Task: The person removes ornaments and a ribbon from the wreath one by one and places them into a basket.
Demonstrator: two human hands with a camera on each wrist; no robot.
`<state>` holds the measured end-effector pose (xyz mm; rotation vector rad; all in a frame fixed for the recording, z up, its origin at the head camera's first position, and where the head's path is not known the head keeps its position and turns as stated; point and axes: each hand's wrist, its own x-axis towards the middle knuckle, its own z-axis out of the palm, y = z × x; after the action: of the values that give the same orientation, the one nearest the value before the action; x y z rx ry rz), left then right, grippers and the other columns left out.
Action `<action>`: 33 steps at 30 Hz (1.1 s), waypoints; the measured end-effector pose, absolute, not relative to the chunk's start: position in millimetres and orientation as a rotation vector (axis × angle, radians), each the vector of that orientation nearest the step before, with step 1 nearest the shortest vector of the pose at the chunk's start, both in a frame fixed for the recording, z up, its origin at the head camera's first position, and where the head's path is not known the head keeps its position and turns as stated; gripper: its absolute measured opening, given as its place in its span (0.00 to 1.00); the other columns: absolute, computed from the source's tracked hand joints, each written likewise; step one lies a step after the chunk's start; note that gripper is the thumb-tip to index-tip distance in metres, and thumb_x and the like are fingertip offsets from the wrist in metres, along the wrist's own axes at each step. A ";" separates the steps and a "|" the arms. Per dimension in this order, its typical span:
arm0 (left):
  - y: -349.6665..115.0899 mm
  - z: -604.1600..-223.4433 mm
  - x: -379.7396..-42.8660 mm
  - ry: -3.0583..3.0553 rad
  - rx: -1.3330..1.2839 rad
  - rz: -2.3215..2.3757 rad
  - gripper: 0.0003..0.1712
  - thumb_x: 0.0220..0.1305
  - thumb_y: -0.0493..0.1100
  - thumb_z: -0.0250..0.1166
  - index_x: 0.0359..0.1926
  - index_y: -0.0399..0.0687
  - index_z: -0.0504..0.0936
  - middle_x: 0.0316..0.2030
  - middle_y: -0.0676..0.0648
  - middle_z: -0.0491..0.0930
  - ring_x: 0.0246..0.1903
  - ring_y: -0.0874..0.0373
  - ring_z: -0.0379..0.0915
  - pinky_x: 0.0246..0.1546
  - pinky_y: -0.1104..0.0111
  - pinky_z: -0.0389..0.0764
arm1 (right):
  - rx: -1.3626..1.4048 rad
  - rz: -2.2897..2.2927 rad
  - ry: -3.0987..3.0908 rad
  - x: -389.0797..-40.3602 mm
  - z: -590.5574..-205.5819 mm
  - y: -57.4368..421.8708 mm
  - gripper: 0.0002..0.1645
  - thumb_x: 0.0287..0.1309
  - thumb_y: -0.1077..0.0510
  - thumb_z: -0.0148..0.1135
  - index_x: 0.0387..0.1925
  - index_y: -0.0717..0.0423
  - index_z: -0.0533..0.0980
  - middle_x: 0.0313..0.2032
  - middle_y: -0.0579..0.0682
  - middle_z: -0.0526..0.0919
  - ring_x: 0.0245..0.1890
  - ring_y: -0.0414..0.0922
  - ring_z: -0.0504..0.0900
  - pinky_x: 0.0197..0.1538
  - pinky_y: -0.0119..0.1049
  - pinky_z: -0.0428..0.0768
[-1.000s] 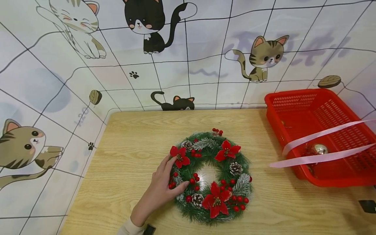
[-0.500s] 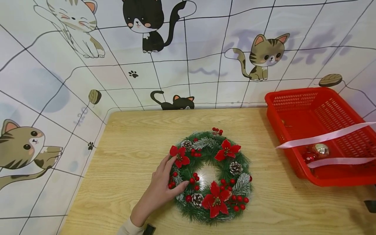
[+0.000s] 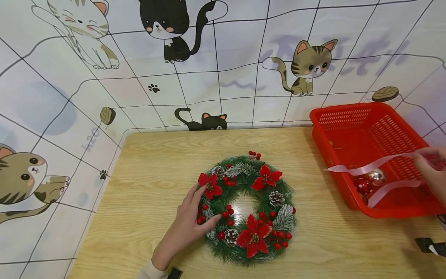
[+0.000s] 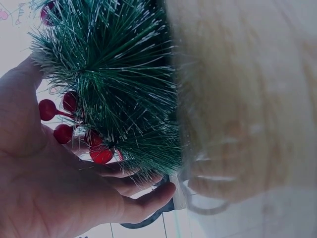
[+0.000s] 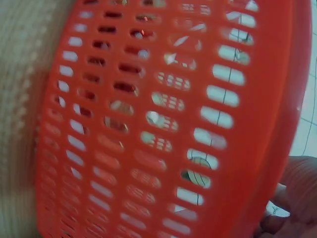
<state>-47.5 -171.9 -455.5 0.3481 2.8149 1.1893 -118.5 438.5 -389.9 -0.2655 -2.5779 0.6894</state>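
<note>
A round green Christmas wreath (image 3: pixel 283 193) with red flowers, berries and pinecones lies on the table. At its left side my left hand (image 3: pixel 184 221) holds the ring, thumb over the top and fingers by the outer edge. In the left wrist view, that hand (image 4: pixel 64 183) curves beside the green needles (image 4: pixel 124 84). At the right edge of the head view, my right hand (image 3: pixel 433 174) pinches a pink ribbon (image 3: pixel 369 167), with something red among the fingers. Two ribbon tails trail over the basket. In the right wrist view, only part of the right hand (image 5: pixel 299 198) shows, behind the basket wall.
A red plastic basket (image 3: pixel 348 131) stands at the table's right side. Inside it are a gold bauble (image 3: pixel 376 176) and a red bauble (image 3: pixel 363 185). A cat-print backdrop (image 3: pixel 240 77) rises along the back and left of the wooden table (image 3: pixel 150 174).
My right hand has come into the head view from the right, with the ribbon. The ribbon tails have shifted over the basket, uncovering the red bauble. My left hand stays on the wreath.
</note>
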 end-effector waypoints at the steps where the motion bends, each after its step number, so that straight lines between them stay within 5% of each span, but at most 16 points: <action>1: -171.6 -455.5 -47.7 2.812 0.349 1.190 0.54 0.70 0.65 0.73 0.86 0.50 0.60 0.85 0.38 0.51 0.80 0.30 0.51 0.66 0.17 0.49 | -0.232 0.672 -2.575 -117.9 -392.6 437.9 0.17 0.79 0.63 0.60 0.56 0.76 0.80 0.40 0.55 0.77 0.32 0.20 0.56 0.32 0.12 0.57; 5: -171.3 -455.6 -47.9 2.805 0.344 1.192 0.54 0.70 0.65 0.73 0.86 0.50 0.60 0.85 0.38 0.51 0.81 0.31 0.50 0.66 0.17 0.49 | -0.100 0.651 -2.662 -117.3 -397.7 434.0 0.11 0.72 0.72 0.66 0.49 0.79 0.80 0.39 0.71 0.76 0.35 0.27 0.60 0.34 0.13 0.58; 8: -171.4 -456.1 -47.5 2.805 0.339 1.194 0.54 0.70 0.64 0.73 0.86 0.49 0.60 0.85 0.38 0.52 0.81 0.31 0.50 0.66 0.17 0.49 | -0.062 0.654 -2.795 -117.9 -396.2 430.3 0.12 0.68 0.73 0.69 0.48 0.81 0.79 0.40 0.78 0.80 0.31 0.41 0.76 0.30 0.15 0.70; 10: -171.3 -456.2 -47.1 2.806 0.337 1.192 0.54 0.70 0.64 0.73 0.86 0.49 0.60 0.85 0.38 0.52 0.80 0.31 0.51 0.66 0.18 0.49 | -0.065 0.646 -2.900 -118.6 -395.9 429.4 0.15 0.67 0.73 0.70 0.49 0.81 0.78 0.41 0.81 0.81 0.30 0.56 0.82 0.30 0.32 0.85; 12: -171.2 -456.2 -47.0 2.805 0.335 1.191 0.54 0.70 0.65 0.73 0.86 0.49 0.60 0.85 0.38 0.52 0.80 0.31 0.51 0.66 0.17 0.49 | -0.061 0.621 -2.979 -119.3 -396.7 429.0 0.17 0.66 0.72 0.71 0.51 0.80 0.77 0.44 0.82 0.81 0.35 0.71 0.82 0.36 0.53 0.90; 15: -170.8 -454.7 -46.9 2.801 0.333 1.191 0.55 0.70 0.65 0.73 0.86 0.50 0.59 0.85 0.38 0.51 0.81 0.31 0.50 0.66 0.17 0.48 | -0.023 0.588 -3.041 -120.3 -398.7 430.0 0.18 0.66 0.70 0.71 0.53 0.78 0.78 0.47 0.83 0.80 0.39 0.74 0.80 0.42 0.71 0.84; 16: -170.6 -454.2 -46.9 2.799 0.333 1.190 0.55 0.70 0.65 0.73 0.86 0.50 0.59 0.85 0.38 0.51 0.81 0.31 0.50 0.66 0.17 0.48 | -0.007 0.583 -3.050 -120.1 -398.7 429.6 0.18 0.66 0.70 0.71 0.53 0.77 0.78 0.47 0.83 0.80 0.38 0.73 0.80 0.41 0.70 0.85; 20: -169.7 -453.0 -46.9 2.803 0.335 1.192 0.55 0.70 0.65 0.73 0.86 0.49 0.60 0.85 0.37 0.51 0.81 0.30 0.50 0.66 0.17 0.47 | 0.060 0.552 -3.076 -119.9 -395.8 425.2 0.16 0.68 0.68 0.68 0.53 0.76 0.79 0.40 0.77 0.83 0.31 0.62 0.78 0.27 0.48 0.84; 23: -169.2 -453.2 -46.2 2.820 0.340 1.184 0.54 0.69 0.63 0.74 0.85 0.47 0.61 0.84 0.36 0.53 0.80 0.30 0.51 0.67 0.19 0.49 | 0.089 0.534 -3.056 -117.1 -393.2 418.2 0.15 0.70 0.66 0.67 0.53 0.75 0.80 0.38 0.73 0.83 0.29 0.57 0.76 0.26 0.42 0.77; 27: -169.2 -453.7 -44.5 2.850 0.349 1.170 0.54 0.68 0.63 0.75 0.85 0.46 0.62 0.84 0.35 0.54 0.80 0.31 0.53 0.68 0.21 0.51 | 0.093 0.567 -2.979 -110.6 -393.6 404.4 0.19 0.77 0.59 0.65 0.56 0.75 0.79 0.44 0.77 0.83 0.33 0.64 0.79 0.35 0.66 0.84; 29: -169.3 -453.9 -44.2 2.866 0.355 1.166 0.54 0.69 0.63 0.75 0.85 0.46 0.62 0.84 0.36 0.54 0.79 0.31 0.54 0.68 0.21 0.52 | 0.072 0.602 -2.964 -107.5 -394.6 396.6 0.25 0.82 0.54 0.60 0.60 0.76 0.76 0.49 0.79 0.81 0.39 0.70 0.79 0.44 0.78 0.79; 33: -168.4 -453.3 -45.5 2.898 0.382 1.167 0.55 0.69 0.63 0.74 0.86 0.49 0.60 0.84 0.36 0.54 0.79 0.31 0.55 0.67 0.23 0.54 | 0.042 0.684 -2.981 -103.2 -395.7 383.0 0.31 0.87 0.48 0.51 0.66 0.75 0.71 0.57 0.81 0.75 0.53 0.78 0.73 0.51 0.84 0.71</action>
<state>-45.5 -168.4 -453.3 0.3816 2.8978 1.1666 -103.2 383.0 -395.7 0.0418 -2.9813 0.6840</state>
